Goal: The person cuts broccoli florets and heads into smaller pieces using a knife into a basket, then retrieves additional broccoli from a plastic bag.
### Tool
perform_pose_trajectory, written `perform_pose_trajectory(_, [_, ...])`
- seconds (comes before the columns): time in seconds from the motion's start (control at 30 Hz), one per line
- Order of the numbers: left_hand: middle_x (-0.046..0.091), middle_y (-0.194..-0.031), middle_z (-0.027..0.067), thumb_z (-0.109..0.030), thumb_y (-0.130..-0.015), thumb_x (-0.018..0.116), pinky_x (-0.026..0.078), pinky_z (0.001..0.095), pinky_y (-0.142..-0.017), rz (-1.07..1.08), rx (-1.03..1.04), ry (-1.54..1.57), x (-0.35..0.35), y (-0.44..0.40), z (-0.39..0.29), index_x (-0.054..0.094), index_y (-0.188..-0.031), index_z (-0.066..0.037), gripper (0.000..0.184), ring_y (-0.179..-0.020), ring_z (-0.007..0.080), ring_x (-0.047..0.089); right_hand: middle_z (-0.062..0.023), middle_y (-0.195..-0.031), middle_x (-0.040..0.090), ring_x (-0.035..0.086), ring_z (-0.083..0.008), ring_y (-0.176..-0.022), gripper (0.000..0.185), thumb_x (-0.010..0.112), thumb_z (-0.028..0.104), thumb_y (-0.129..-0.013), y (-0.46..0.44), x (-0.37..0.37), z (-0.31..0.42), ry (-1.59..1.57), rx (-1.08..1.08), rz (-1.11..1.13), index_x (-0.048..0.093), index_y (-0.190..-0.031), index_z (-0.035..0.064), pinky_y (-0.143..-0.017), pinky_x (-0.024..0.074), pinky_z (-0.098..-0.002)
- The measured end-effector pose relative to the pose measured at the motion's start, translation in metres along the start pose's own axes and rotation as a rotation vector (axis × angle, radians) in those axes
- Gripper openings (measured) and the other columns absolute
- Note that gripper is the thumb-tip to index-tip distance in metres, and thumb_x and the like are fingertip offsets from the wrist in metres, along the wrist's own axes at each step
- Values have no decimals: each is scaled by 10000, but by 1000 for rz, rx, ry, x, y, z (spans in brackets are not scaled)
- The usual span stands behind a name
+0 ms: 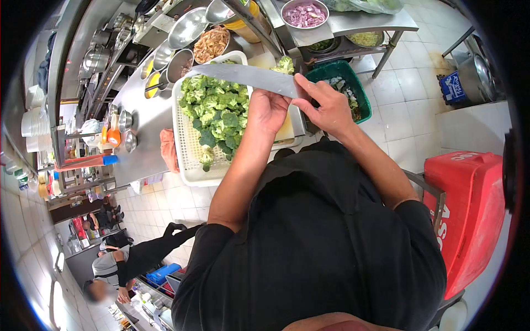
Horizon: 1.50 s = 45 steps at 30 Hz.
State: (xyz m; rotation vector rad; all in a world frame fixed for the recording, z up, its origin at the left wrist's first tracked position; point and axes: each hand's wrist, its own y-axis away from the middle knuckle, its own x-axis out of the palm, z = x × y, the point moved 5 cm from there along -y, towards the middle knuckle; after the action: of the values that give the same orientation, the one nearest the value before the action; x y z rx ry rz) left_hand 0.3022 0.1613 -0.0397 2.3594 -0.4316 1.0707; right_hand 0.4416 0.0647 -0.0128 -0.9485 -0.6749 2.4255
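Observation:
My right hand (327, 106) is closed around the heel end of a large kitchen knife (243, 75), its thumb and index finger at the wide end of the blade. The handle is hidden in the grip. The blade points left, over a white perforated basket (185, 149) heaped with cut broccoli florets (218, 110). My left hand (266, 112) is palm up at the blade's lower edge; most of its fingers are hidden by the blade. Just beyond the blade, a piece of broccoli (285, 65) lies by a cutting board (262, 60).
A green bin (361, 96) with scraps stands below, right of the hands. Bowls of sliced onion (303, 15) and brown pieces (211, 45) sit farther back. A red box (464, 215) is at right. Another person (118, 265) stands at lower left.

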Motion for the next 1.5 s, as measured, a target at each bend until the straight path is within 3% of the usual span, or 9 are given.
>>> perform_pose_trajectory(0.43, [607,-984,130,-107,-973,580,567,421,-902,-167,-43,-39,-42,-31,20,577,-1066,-24,124,-912,272,608,-85,-880,691,654,-240,-725,535,810,278,-843,88,-21,-108,30,196,12,658,-1342,156,-683,542,-346])
perform_pose_trajectory(0.57, [599,-961,129,-108,-976,587,580,428,-881,-211,23,-60,-50,-31,5,571,-1033,-51,82,-894,287,613,-134,-951,730,669,-256,-735,498,785,272,-878,121,-30,-157,38,411,21,657,-1338,129,-712,540,-343])
perform_pose_trajectory(0.7, [607,-971,104,-133,-994,595,590,408,-837,-192,112,-143,-52,-27,-8,563,-1110,-65,138,-861,277,639,-103,-898,730,677,-202,-753,459,718,283,-946,149,-20,-194,-181,592,44,632,-1364,113,-719,534,-324])
perform_pose_trajectory(0.83, [637,-1002,73,-122,-995,606,583,370,-794,-251,343,-354,-57,-12,-36,566,-1221,-57,238,-852,222,654,-77,-710,613,544,-134,-530,365,706,309,-949,168,-7,-212,-429,1409,402,563,-1201,87,-466,452,-315])
perform_pose_trajectory(0.93, [669,-1020,74,-98,-992,611,573,334,-755,-330,494,-497,-80,-5,-74,555,-1297,-42,316,-823,176,657,-51,-680,572,471,-104,-464,286,679,243,-952,188,9,-226,-519,1375,439,457,-1073,111,-386,384,-298])
perform_pose_trajectory(1.1, [650,-1011,51,-77,-960,642,534,258,-695,-525,835,-768,-106,9,-154,597,-1277,-9,328,-796,95,596,-70,-697,601,488,-117,-457,208,604,114,-930,189,10,-238,-525,1299,510,457,-1076,102,-388,397,-295])
perform_pose_trajectory(1.23, [638,-1178,146,-93,-914,684,529,280,-774,-659,983,-1242,-158,-4,-198,557,-1361,37,483,-955,166,610,-68,-683,595,481,-114,-452,195,592,106,-918,174,11,-240,-426,1222,544,469,-1069,102,-386,388,-298])
perform_pose_trajectory(1.27, [597,-1346,148,-98,-912,695,478,351,-1002,-694,912,-1268,-167,-2,-199,522,-1405,40,540,-1180,221,571,-68,-679,594,479,-113,-450,190,588,104,-915,170,9,-240,-394,1197,547,473,-1066,102,-385,386,-299])
perform_pose_trajectory(1.5, [576,-1303,167,-97,-906,681,493,358,-911,-852,914,-1326,-203,60,-194,572,-1356,12,476,-1134,249,582,-70,-691,614,464,-116,-427,197,545,155,-955,154,12,-218,-676,1188,545,514,-1133,79,-397,398,-292])
